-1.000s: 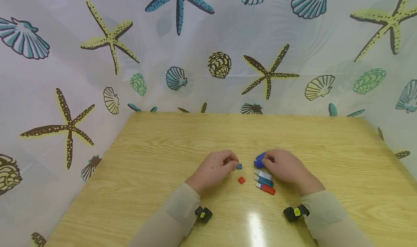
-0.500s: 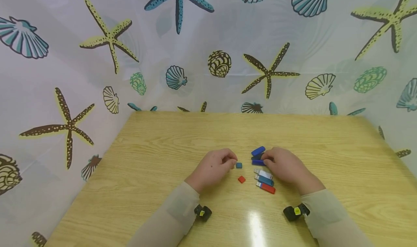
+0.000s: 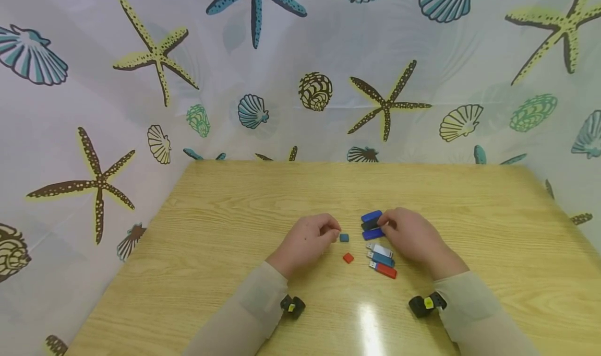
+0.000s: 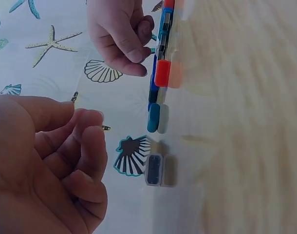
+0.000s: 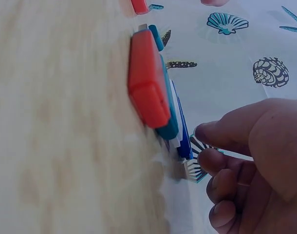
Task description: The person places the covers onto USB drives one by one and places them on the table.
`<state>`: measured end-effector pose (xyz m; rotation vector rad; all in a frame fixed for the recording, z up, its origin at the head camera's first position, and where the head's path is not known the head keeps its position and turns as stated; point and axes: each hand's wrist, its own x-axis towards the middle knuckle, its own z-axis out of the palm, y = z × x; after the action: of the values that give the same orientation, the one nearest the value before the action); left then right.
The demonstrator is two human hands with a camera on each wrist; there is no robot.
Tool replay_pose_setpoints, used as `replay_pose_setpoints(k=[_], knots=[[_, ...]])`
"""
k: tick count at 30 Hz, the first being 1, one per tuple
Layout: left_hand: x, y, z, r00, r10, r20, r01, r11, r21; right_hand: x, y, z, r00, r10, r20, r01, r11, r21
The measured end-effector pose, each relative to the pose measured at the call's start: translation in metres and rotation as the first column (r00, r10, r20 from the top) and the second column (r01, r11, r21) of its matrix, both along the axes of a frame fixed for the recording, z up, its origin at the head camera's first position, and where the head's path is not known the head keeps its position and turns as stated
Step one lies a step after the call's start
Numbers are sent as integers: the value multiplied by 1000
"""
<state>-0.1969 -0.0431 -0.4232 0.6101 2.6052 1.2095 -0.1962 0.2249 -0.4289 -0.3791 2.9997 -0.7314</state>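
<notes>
Black stick (image 3: 370, 224), one, flat on the desk (image 3: 244, 199), just right of its midline and well in from the far edge; right end partly covered by the right hand (image 3: 410, 236), the nearer of the two, so the stick runs leftward from that grip. Long axis roughly side to side, right end tipped slightly toward the far edge. Flanked closely by the upper blue stick (image 3: 371, 216) on the far-edge side and the lower blue stick (image 3: 373, 234) on the near side, both slanted much alike. Right grip: fingers bent, thumb and index finger slightly apart, nothing visible between them; fingertips at the right ends of the black and lower blue sticks, contact not certain. Left hand (image 3: 306, 242): fingers loosely curled, thumb and index finger almost meeting, no item held; small blue piece (image 3: 344, 238) just beside the fingertips, toward the desk's right edge. Small red piece (image 3: 348, 258), lying nearer the person. White stick (image 3: 381, 251), teal stick (image 3: 383, 260) and red stick (image 3: 386, 271), a close row on the near side of the blue ones, metal connectors toward the desk's left edge.
</notes>
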Motion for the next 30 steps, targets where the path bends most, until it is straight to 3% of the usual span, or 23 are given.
replay_pose_setpoints(k=[6,10,15,18,20,23,30], knots=[[3,5,1,995,-103,-16,100,986,-131,-1,0,2,1000,-3,23,3,1000,-10],[6,9,1,980,-196,-20,189,964,-189,-1,0,3,999,-6,36,7,1000,-14],[11,12,-1,937,-344,-66,313,907,-282,0,-2,6,998,-2,58,3,1000,-25],[14,13,-2,910,-404,-95,353,873,-336,0,-2,7,998,4,64,-2,999,-32],[16,13,-2,902,-419,-104,358,860,-365,0,-2,7,998,5,68,-3,999,-35],[17,13,-1,908,-409,-95,347,858,-377,0,-2,6,998,8,69,-5,999,-37],[15,14,-1,942,-335,-11,308,878,-367,0,-2,5,998,21,64,-18,999,-35]])
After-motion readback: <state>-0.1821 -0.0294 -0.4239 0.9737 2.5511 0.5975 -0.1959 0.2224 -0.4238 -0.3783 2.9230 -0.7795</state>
